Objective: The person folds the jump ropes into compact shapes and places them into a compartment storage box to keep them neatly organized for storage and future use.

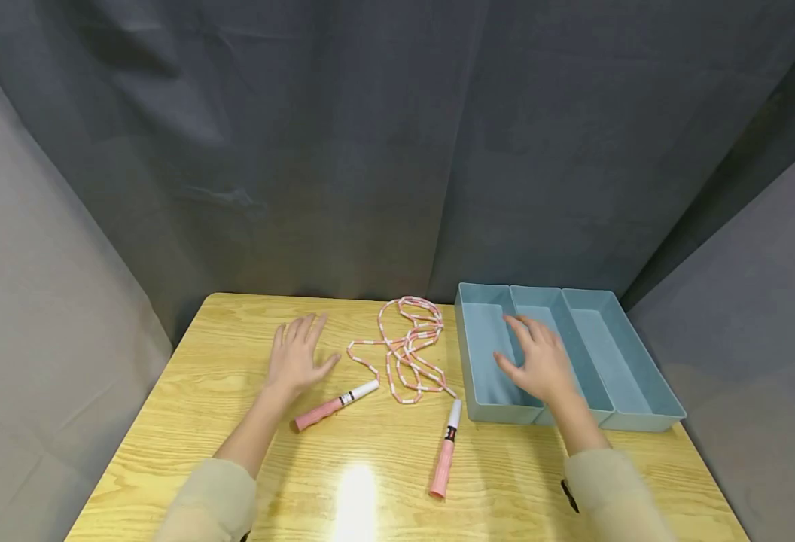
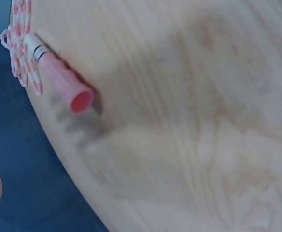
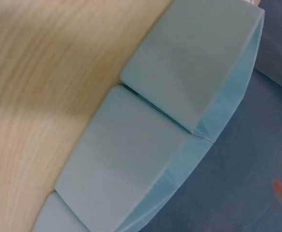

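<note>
A jump rope (image 1: pixel 407 354) with pink and white beads lies in loose loops on the table. Its left handle (image 1: pixel 335 406), pink with a white end, points toward the lower left; the other handle (image 1: pixel 445 452) lies nearer the front edge. My left hand (image 1: pixel 293 359) hovers with spread fingers just left of the rope, holding nothing. Over the left and middle compartments of a blue-grey tray (image 1: pixel 614 421) is my right hand (image 1: pixel 540 361), fingers apart and nothing in them. The left wrist view shows one pink handle (image 2: pixel 66 84) close by.
The tray has three long compartments and stands at the right of the wooden table (image 1: pixel 235 482). A dark grey curtain (image 1: pixel 303 150) hangs behind the table, with lighter cloth (image 1: pixel 52 324) at the left side.
</note>
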Motion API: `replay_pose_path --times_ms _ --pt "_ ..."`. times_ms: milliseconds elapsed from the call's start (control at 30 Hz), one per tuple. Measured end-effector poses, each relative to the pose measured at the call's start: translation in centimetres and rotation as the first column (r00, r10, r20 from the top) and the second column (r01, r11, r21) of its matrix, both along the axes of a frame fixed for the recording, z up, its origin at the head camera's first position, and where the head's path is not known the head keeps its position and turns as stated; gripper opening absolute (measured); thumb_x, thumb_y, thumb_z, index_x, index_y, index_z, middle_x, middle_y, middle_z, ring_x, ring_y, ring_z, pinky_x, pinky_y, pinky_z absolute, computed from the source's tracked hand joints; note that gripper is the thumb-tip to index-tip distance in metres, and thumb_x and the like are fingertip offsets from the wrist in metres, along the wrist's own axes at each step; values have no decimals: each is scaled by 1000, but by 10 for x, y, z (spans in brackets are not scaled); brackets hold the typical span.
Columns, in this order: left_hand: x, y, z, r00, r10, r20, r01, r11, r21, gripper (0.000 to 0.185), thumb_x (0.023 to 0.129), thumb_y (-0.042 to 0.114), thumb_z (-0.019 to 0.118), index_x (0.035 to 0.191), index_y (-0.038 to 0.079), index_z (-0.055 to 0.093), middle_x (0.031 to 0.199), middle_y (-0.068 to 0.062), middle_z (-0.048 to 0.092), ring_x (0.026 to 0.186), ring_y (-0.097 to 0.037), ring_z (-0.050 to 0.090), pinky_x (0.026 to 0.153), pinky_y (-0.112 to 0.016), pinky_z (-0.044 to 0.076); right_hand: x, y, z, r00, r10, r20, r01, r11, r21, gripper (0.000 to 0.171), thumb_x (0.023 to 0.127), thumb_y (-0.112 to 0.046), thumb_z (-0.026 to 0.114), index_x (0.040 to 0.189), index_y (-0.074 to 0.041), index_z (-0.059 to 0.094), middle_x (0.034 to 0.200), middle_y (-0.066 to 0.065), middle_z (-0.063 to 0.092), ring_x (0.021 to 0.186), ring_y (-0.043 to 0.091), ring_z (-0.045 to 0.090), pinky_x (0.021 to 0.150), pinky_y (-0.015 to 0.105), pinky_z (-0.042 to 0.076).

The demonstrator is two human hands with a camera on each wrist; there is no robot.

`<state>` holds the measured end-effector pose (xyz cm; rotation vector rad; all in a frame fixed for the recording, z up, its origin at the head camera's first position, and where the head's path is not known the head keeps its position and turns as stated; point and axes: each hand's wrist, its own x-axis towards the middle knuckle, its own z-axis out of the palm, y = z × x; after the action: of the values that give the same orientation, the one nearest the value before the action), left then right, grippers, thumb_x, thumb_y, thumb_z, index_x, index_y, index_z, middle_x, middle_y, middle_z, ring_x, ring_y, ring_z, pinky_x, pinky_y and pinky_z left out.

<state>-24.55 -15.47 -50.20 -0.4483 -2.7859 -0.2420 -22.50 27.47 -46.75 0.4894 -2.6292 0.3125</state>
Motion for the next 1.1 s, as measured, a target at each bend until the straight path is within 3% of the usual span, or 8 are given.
replay_pose_path --times_ms 200,467,867,1100 --pt "9 2 -11 999 -17 -35 17 1000 9 72 82 56 47 140 16 32 136 -12 39 124 -31 34 105 -53 18 4 -4 -13 990 102 -102 -103 995 -7 57 74 -34 61 124 -7 51 113 17 52 99 37 50 81 55 39" --pt "18 2 -25 998 -35 -49 35 999 4 66 84 53 46 135 12 39 126 -11 47 115 -29 42 99 -48 27 10 -12 -30 965 211 -153 -212 977 11 50 72 -28 60 117 -6 55 106 14 55 92 35 53 75 52 43" --pt "34 1 -49 991 -91 -97 93 995 18 59 82 47 52 125 7 51 115 -10 55 105 -27 49 93 -46 34 23 -24 -49 929 364 -73 -364 931 20 44 72 -18 63 114 -6 57 108 9 55 98 27 52 86 48 42" --pt "42 0 -63 987 -122 -109 122 992 0 58 79 43 59 122 5 52 112 -10 57 101 -28 51 91 -48 36 26 -26 -64 885 455 -100 -456 890 20 48 66 -14 65 112 -4 57 107 10 55 95 27 53 82 47 43"
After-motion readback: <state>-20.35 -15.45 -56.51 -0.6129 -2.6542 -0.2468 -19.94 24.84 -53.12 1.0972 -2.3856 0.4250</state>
